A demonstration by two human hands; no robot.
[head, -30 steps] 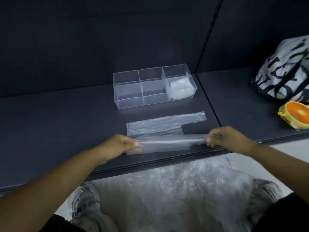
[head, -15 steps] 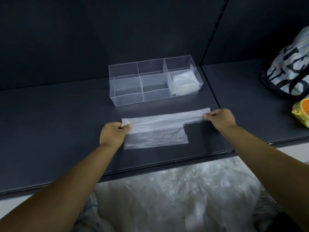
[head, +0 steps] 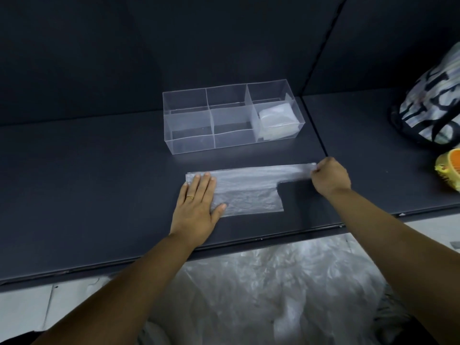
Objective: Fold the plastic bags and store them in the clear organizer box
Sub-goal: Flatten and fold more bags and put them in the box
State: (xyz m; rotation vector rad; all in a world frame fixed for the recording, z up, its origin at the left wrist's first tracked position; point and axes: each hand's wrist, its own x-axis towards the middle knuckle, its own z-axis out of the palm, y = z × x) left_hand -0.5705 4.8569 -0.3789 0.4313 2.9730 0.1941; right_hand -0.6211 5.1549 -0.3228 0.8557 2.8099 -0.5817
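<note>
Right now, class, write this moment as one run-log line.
left hand: flat, pressing plastic bag | right hand: pinching bag's right end | organizer box: folded bags in right-end compartment | stage: folding, not stored

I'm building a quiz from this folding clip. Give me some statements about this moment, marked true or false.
The left hand lies flat on the plastic bag. True.
The right hand is open and holds nothing. False: its fingers pinch the bag's handle end.
The organizer box holds folded bags at its right end. True.
The plastic bag lies inside the organizer box. False: it lies on the shelf in front of it.
</note>
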